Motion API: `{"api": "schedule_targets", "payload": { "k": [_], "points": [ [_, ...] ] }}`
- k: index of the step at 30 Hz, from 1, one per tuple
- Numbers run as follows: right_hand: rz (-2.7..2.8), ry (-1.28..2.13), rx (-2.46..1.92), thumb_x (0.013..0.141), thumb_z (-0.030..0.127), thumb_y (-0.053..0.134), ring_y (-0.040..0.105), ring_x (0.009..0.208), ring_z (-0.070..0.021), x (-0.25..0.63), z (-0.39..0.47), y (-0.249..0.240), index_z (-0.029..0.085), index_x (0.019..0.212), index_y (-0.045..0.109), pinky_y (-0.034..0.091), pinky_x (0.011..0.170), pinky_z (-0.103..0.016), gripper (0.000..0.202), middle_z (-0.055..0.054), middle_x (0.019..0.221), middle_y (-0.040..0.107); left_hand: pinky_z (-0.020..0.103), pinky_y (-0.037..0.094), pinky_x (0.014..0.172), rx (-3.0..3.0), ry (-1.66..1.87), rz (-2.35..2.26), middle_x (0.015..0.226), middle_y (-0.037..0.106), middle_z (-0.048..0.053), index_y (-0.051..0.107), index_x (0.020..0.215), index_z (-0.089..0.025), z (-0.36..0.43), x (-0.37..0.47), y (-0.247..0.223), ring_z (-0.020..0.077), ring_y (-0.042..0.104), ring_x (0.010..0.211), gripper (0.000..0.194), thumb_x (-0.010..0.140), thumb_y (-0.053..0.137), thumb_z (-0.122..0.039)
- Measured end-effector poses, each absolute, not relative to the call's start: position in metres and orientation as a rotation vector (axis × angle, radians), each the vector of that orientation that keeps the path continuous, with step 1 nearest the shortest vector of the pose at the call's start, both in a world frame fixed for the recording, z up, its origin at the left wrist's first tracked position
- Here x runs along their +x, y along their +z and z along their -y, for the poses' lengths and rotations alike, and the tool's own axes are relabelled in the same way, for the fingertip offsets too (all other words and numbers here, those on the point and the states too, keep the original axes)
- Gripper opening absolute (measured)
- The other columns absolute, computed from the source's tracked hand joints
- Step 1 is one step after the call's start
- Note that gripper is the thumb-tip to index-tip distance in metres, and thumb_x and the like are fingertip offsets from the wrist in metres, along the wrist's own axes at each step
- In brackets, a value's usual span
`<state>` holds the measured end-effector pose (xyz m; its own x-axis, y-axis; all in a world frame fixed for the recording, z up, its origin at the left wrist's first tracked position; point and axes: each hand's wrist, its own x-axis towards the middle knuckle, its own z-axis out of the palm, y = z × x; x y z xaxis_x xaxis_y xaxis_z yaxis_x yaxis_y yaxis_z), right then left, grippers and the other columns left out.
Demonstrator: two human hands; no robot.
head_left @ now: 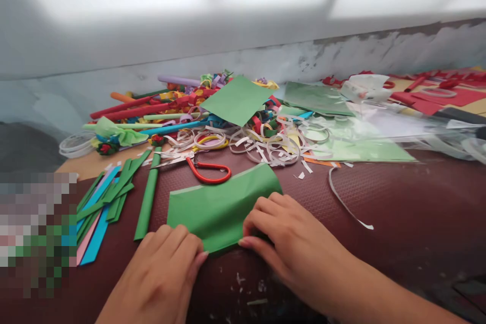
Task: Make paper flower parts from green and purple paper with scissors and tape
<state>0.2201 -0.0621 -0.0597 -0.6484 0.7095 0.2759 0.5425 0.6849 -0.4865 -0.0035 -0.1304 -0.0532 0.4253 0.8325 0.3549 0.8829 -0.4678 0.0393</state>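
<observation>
A sheet of green paper (220,207) lies in front of me, its near edge turned over and its right end curling up. My left hand (163,258) is closed on the near left corner, fingers bent over the edge. At the near right, my right hand (281,238) pinches the same edge between thumb and fingers. Just beyond the sheet rest scissors with red handles (208,172), blades apart. A rolled green paper tube (149,197) lies to the left, near several green, blue and pink paper strips (102,207).
Behind is a heap of coloured paper rolls and curls (152,106) topped by a green square (241,100). White tape loops (281,149) and scraps lie before it. Plastic-wrapped light green paper (364,142) and red sheets (451,98) occupy the right. The brown tabletop (417,202) meets a wall.
</observation>
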Motion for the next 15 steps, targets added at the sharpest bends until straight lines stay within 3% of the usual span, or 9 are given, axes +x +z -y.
{"api": "schedule_targets", "payload": {
  "k": [8,11,13,15],
  "points": [
    [2.559,0.146,-1.128,0.092,0.024,0.07,0.05,0.072,-0.0217,0.22,0.059,-0.063,0.021,0.075,0.06,0.03,0.068,-0.035,0.019,-0.001,0.077,0.062,0.035,0.036,0.06,-2.392,-0.434,1.715,0.066,0.056,-0.001,0.053,0.07,-0.024,0.134,-0.005,-0.06,0.0201,0.051,0.059,0.032,0.099,0.039,-0.024],
    [2.549,0.135,-1.138,0.09,0.023,0.072,0.051,0.073,-0.0222,0.221,0.061,-0.063,0.022,0.075,0.06,0.03,0.069,-0.035,0.019,0.0,0.077,0.062,0.038,0.041,0.069,-2.318,-0.403,1.522,0.08,0.065,0.003,0.064,0.091,-0.02,0.137,-0.013,-0.065,0.0217,0.059,0.072,0.019,0.097,0.047,-0.024],
    [2.534,0.146,-1.13,0.09,0.022,0.071,0.051,0.073,-0.0221,0.222,0.062,-0.062,0.022,0.075,0.059,0.031,0.069,-0.035,0.019,0.0,0.077,0.062,0.041,0.044,0.087,-2.318,-0.383,1.285,0.104,0.071,0.008,0.065,0.115,-0.014,0.141,-0.016,-0.07,0.0251,0.063,0.096,0.027,0.094,0.049,-0.016],
    [2.516,0.159,-1.107,0.09,0.02,0.07,0.051,0.071,-0.0217,0.223,0.064,-0.063,0.022,0.075,0.058,0.031,0.069,-0.035,0.019,0.001,0.076,0.062,0.04,0.043,0.1,-2.353,-0.392,1.086,0.119,0.07,0.011,0.062,0.125,-0.009,0.146,-0.016,-0.076,0.0262,0.061,0.113,0.037,0.093,0.046,-0.008]
  ]
}}
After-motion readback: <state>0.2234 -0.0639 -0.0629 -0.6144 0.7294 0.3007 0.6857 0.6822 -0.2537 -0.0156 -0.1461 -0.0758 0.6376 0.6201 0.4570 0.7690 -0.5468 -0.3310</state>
